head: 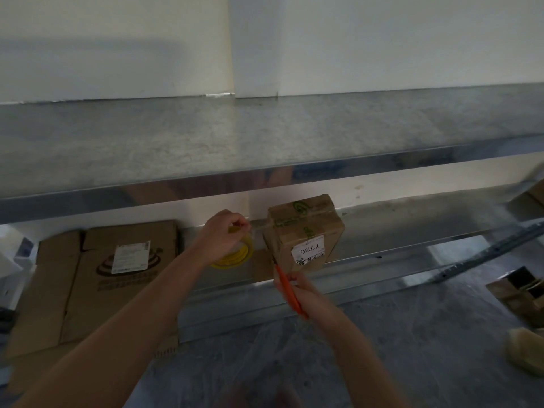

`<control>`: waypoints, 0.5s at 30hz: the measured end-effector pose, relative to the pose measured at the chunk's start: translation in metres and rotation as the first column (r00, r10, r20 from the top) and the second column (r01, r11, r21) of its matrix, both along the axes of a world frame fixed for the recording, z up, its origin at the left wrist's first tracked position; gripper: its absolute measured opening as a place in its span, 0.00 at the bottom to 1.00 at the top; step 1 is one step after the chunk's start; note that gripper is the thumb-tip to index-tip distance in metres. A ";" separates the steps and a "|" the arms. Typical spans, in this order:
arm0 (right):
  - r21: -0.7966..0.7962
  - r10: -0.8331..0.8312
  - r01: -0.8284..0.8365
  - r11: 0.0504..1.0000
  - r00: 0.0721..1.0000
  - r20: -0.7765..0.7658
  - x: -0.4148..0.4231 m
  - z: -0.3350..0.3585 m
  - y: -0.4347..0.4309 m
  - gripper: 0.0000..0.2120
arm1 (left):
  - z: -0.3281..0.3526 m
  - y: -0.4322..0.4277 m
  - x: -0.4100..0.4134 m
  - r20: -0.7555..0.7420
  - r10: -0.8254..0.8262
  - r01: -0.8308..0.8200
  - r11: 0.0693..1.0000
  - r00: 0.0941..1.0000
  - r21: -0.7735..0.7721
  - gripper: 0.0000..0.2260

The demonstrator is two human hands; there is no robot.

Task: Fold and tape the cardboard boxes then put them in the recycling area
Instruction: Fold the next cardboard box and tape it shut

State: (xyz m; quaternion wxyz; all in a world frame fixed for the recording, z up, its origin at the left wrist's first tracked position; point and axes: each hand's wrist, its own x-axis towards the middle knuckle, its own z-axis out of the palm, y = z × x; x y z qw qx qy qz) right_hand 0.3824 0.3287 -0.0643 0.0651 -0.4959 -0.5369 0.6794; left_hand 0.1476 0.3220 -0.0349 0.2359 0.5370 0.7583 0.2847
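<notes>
Stainless steel is filling most of the view: a scuffed surface (265,134) is running along a white wall, with a lower shelf (412,225) beneath it. A small brown cardboard box (306,231) is standing closed on that shelf, tilted, with one corner turned toward the camera. Green-printed tape is crossing its top, and a white label (307,251) handwritten "1736" is showing upside down on its front.

The left hand (219,237) is gripping a yellow tape roll (235,256) just left of the box, with a faint clear strip stretching from the roll to the box's top edge. The right hand (303,295) is closing around a slim orange tool (287,287) just below the box, its tip reaching the lower left corner. Flattened cardboard boxes (88,275) are lying well to the left.
</notes>
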 end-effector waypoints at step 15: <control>-0.112 -0.081 0.077 0.991 0.996 -0.030 -0.024 -0.010 0.030 0.14 | 0.003 -0.004 0.001 -0.023 -0.038 0.038 0.999 0.999 0.011 0.06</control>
